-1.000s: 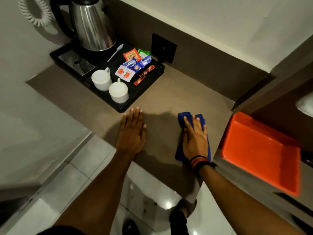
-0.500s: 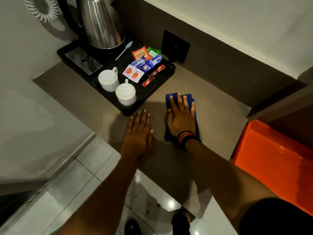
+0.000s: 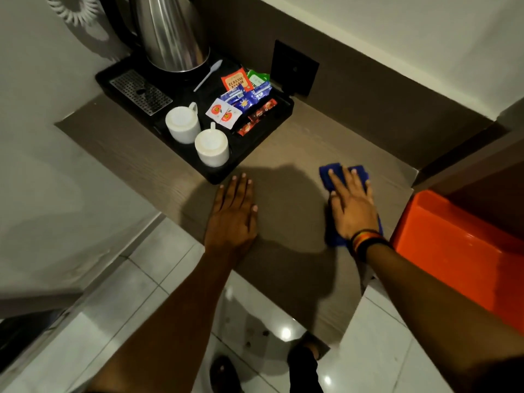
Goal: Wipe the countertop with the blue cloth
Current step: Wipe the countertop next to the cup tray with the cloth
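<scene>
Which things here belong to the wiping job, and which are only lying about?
For the job:
- cloth, under the right hand
- countertop
- left hand, flat on the countertop

Lying about:
- black tray
- kettle
- two cups
- sachets
- orange bin
</scene>
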Motion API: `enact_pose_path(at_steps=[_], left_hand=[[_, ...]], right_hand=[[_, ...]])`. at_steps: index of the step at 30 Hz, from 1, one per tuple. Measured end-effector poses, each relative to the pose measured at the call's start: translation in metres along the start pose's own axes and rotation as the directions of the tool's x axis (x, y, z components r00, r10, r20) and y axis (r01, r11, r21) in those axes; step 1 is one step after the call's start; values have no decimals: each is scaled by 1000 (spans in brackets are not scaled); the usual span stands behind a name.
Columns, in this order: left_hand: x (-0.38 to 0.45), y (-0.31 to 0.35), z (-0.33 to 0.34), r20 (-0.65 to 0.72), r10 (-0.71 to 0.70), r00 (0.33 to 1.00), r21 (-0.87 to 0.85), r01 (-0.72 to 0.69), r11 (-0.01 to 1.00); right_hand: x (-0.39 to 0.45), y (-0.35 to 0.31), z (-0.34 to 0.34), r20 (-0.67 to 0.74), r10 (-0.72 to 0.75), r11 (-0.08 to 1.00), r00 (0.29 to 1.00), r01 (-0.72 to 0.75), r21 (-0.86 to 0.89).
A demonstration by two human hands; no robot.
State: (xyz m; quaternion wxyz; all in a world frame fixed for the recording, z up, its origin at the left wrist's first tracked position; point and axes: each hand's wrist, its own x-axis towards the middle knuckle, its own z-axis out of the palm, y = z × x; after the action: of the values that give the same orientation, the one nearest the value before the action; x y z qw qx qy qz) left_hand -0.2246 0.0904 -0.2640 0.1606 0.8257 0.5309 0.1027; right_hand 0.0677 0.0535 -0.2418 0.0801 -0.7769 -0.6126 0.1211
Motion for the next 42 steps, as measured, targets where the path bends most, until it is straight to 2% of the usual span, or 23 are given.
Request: enact_pose_path(at_steps=[2, 4, 8, 11, 13, 16, 20, 22, 25, 28, 31, 33, 35, 40, 42], left_hand=[[-2, -1, 2, -11, -2, 1000, -3, 2, 1000], [0, -1, 2, -9, 1, 1000, -14, -1, 1000], [-1, 1, -3, 26, -11, 1000, -11, 11, 1000], [-5, 5, -7, 30, 5, 1000, 0, -5, 1000], [-6, 7, -8, 48, 1, 999, 16, -2, 1000], [-5, 8, -8, 40, -16, 999, 9, 16, 1000], [-4, 4, -1, 6, -31, 999, -27, 32, 999], [-1, 1, 2, 11, -36, 999, 1, 36, 999], [0, -2, 5, 34, -33, 999, 20, 32, 999], [-2, -3, 2, 22, -4, 1000, -3, 4, 1000], [0, 4, -3, 37, -40, 999, 11, 39, 999], [-6, 16, -10, 78, -71, 994, 75, 65, 995], [-13, 29, -15, 54, -56, 997, 127, 48, 991], [-23, 94, -11, 72, 112, 991, 114, -120, 986], [-16, 128, -6, 82, 170, 982, 93, -177, 980]], right_hand=[[33, -16, 3, -15, 45, 999, 999, -45, 1], [46, -46, 11, -21, 26, 999, 999, -25, 34], [-21, -102, 41, 40, -218, 976, 975, 218, 1], [-76, -73, 38, 88, -306, 952, 948, 304, 37], [-84, -32, 25, 59, -221, 975, 973, 219, 34], [-52, 11, 6, -12, 22, 1000, 1000, -22, 9], [27, 11, -1, -81, 177, 984, 981, -177, 6], [58, -11, 0, -97, 169, 985, 981, -165, 50], [67, -54, 14, -88, 36, 997, 996, -30, 72], [29, -82, 30, -63, -97, 990, 993, 103, 97], [-25, -90, 41, -23, -145, 980, 989, 147, 135], [-58, -83, 38, 22, -176, 973, 984, 171, 154], [-82, -68, 24, 22, -183, 961, 983, 174, 215], [-118, 2, -28, -156, -61, 945, 986, 107, 309], [-122, 43, -51, -192, -9, 958, 981, 64, 281]])
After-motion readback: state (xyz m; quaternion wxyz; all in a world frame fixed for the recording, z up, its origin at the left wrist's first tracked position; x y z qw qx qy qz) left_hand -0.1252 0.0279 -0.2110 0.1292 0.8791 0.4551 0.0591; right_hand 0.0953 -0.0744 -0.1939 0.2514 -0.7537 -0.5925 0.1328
